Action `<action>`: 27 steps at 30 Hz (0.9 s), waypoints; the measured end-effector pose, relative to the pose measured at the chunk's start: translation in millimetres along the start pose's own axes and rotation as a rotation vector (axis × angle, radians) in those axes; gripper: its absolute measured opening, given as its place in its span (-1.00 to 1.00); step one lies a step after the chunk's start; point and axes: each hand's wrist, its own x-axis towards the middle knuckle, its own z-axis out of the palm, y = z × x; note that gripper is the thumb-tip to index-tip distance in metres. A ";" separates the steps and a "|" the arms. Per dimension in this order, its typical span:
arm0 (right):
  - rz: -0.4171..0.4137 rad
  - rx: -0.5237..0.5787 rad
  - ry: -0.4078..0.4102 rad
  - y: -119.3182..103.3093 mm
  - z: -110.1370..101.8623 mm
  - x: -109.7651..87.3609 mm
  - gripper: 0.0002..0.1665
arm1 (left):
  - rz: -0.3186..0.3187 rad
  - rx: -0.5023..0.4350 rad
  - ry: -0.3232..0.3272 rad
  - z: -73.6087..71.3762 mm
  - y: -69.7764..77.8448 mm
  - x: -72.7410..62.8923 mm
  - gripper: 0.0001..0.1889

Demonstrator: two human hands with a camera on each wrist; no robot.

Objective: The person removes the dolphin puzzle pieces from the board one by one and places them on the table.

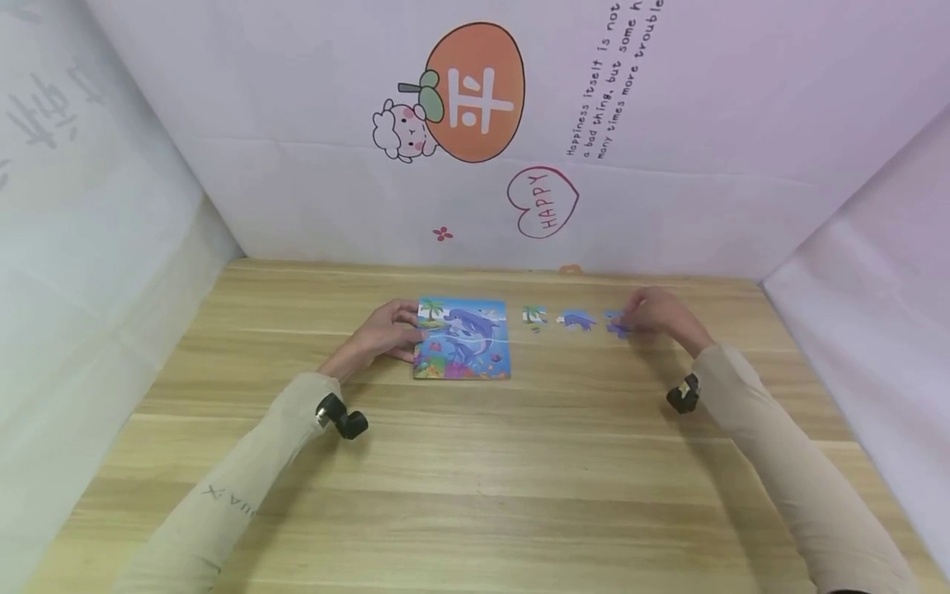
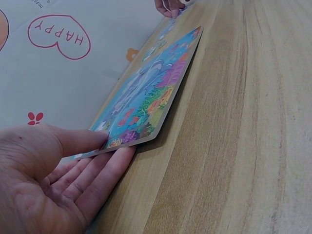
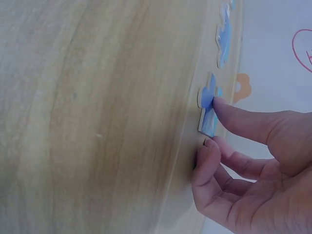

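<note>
A dolphin jigsaw puzzle (image 1: 463, 340) in a flat square board lies left of the table's middle. My left hand (image 1: 384, 332) pinches its left edge, thumb on top and fingers underneath; the left wrist view shows the puzzle (image 2: 151, 92) tilted, its near edge off the table. At the right, my right hand (image 1: 653, 312) holds a blue-purple puzzle piece (image 1: 616, 324) between thumb and fingers. In the right wrist view the thumb tip touches that piece (image 3: 207, 107), and the other fingers curl beside its near end.
Between the board and my right hand lie a palm-tree piece (image 1: 533, 315) and a dolphin piece (image 1: 577, 321), in a row. A white printed cloth (image 1: 334, 198) stands along the back edge of the wooden table (image 1: 475, 478), with more white cloth on both sides.
</note>
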 end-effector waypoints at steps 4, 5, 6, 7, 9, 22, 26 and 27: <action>-0.027 0.012 0.007 1.4 -3.2 0.1 -0.63 | -0.001 -0.010 -0.011 -0.9 -0.5 -0.2 -0.26; -0.035 0.012 0.011 1.5 -4.0 -0.4 -0.63 | -0.003 -0.013 -0.016 -1.3 -1.1 0.0 -0.26; -0.040 0.012 0.014 1.4 -4.7 -0.8 -0.63 | -0.004 -0.016 -0.021 -1.8 -1.5 0.0 -0.25; -0.047 0.010 0.017 1.1 -5.4 -1.2 -0.62 | -0.006 -0.020 -0.027 -2.3 -1.8 -0.1 -0.24; -0.058 0.010 0.019 -0.5 -6.7 -2.3 -0.64 | -0.011 -0.023 -0.038 -3.7 -1.1 -1.1 -0.23; -0.132 -0.023 0.055 -50.8 10.4 -4.8 -0.56 | 0.010 -0.102 -0.151 -13.4 -3.2 -6.3 -0.20; -0.170 -0.006 0.077 -70.6 23.7 -1.1 -0.66 | 0.018 -0.122 -0.154 -13.8 -3.4 -5.4 -0.19; -0.183 0.007 0.083 -75.9 27.2 0.4 -0.68 | 0.020 -0.124 -0.156 -14.1 -3.5 -5.3 -0.19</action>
